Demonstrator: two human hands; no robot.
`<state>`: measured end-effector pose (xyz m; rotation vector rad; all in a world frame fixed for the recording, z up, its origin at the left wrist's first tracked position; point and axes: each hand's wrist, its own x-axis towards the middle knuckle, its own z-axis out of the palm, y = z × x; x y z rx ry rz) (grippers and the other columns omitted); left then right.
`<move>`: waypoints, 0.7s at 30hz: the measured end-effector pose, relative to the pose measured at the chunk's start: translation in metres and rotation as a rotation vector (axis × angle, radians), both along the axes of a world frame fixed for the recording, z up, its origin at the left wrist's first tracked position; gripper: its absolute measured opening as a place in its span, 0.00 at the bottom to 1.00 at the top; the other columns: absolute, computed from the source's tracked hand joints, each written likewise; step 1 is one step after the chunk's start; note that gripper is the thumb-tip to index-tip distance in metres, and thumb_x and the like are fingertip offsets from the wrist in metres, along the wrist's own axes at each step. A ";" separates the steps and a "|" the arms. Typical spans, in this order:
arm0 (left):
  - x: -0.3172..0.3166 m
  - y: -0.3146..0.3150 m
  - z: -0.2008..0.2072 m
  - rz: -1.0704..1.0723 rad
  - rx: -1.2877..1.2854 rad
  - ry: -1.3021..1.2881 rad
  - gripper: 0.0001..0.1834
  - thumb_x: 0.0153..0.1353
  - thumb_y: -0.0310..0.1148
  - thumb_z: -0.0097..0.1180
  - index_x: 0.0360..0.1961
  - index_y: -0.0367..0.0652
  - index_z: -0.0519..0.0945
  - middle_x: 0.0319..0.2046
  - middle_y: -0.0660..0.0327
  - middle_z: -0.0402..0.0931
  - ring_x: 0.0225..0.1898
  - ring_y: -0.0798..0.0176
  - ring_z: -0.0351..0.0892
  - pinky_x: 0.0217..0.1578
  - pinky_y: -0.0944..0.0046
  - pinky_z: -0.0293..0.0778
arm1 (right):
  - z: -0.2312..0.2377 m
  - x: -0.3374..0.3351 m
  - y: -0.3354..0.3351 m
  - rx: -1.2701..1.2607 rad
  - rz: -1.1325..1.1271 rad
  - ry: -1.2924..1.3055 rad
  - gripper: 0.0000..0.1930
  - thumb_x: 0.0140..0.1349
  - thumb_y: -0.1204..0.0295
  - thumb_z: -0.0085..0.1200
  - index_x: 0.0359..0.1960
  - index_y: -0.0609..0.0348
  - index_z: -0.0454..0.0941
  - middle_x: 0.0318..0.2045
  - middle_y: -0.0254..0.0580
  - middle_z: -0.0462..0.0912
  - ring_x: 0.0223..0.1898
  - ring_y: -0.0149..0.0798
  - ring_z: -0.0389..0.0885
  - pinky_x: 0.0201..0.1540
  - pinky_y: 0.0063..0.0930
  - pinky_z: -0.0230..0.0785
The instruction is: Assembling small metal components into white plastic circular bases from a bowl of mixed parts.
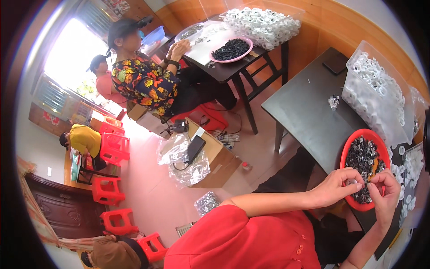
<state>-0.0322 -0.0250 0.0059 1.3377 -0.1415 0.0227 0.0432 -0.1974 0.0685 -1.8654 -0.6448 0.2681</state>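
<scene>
Both of my hands meet over a red basin [344, 154] heaped with small black and silver parts [362, 150]. Between the thumb and fingers of my left hand [336, 186] is a small round whitish piece [352, 182]. My right hand [386, 190] is pinched close beside it, its fingertips closed on something too small to make out. A few orange-yellow bits [375, 167] lie among the dark parts. White ring-shaped pieces [400, 172] are scattered on the table just right of the basin.
A clear bin of white rings [376, 83] stands behind the basin on the dark table [309, 105], near a small pile of parts [333, 102] and a dark flat object [335, 62]. A cardboard box [219, 166] stands on the floor. At another table a person [145, 83] works beside a pink basin [232, 49].
</scene>
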 end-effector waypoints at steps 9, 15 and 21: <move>-0.016 0.006 0.007 -0.022 -0.119 -0.048 0.12 0.65 0.37 0.52 0.37 0.38 0.76 0.30 0.67 0.68 0.31 0.76 0.65 0.33 0.72 0.64 | 0.013 -0.030 0.019 -0.103 -0.072 -0.263 0.05 0.47 0.85 0.56 0.25 0.63 0.74 0.24 0.31 0.69 0.22 0.21 0.64 0.23 0.16 0.53; -0.017 0.007 0.001 -0.015 -0.216 -0.059 0.11 0.65 0.36 0.52 0.39 0.39 0.75 0.26 0.72 0.67 0.27 0.80 0.62 0.27 0.75 0.61 | 0.014 -0.038 0.033 -0.143 -0.072 -0.306 0.05 0.49 0.84 0.57 0.25 0.63 0.74 0.24 0.31 0.69 0.21 0.21 0.62 0.23 0.16 0.52; -0.021 0.014 0.002 -0.045 -0.252 -0.022 0.10 0.65 0.37 0.52 0.38 0.40 0.75 0.25 0.73 0.67 0.27 0.81 0.61 0.26 0.75 0.59 | 0.016 -0.044 0.040 -0.182 -0.077 -0.349 0.05 0.49 0.84 0.57 0.25 0.64 0.73 0.24 0.31 0.69 0.21 0.21 0.60 0.23 0.17 0.51</move>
